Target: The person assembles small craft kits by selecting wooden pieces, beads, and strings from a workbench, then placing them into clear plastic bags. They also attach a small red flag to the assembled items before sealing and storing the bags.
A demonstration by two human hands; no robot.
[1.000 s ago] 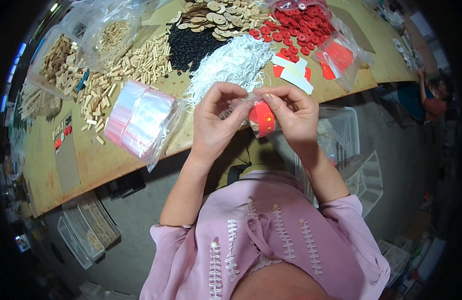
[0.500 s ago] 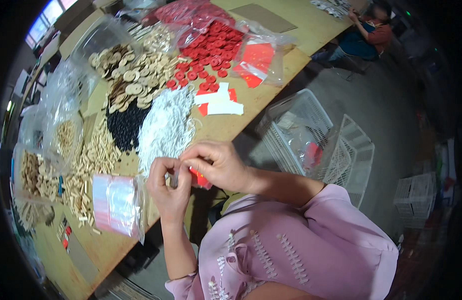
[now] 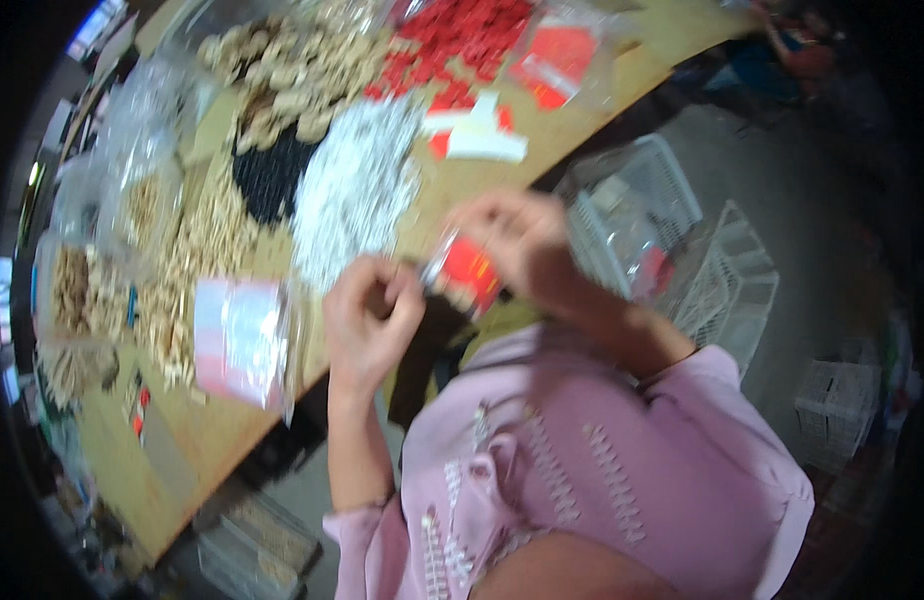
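Observation:
Between my hands, just off the table edge, is a small clear plastic bag (image 3: 470,272) with a red card and something pale inside. My left hand (image 3: 370,325) is closed in a pinch at the bag's left edge. My right hand (image 3: 530,245) is over the bag's upper right side, fingers bent and smeared by motion. Whether it grips the bag cannot be made out. On the table near my left hand lie a heap of white cords (image 3: 352,190) and a stack of flat clear bags (image 3: 239,340).
Black beads (image 3: 267,175), wooden discs (image 3: 312,75), red discs (image 3: 462,40) and short wooden pegs (image 3: 214,225) are heaped on the table (image 3: 222,450). White strips (image 3: 487,140) lie on red cards. Plastic crates (image 3: 632,215) stand right of the table. Another person (image 3: 782,60) sits beyond.
My hands have moved apart; my right hand went up and right. The bag with the red card now shows more fully between them. The whole view has shifted.

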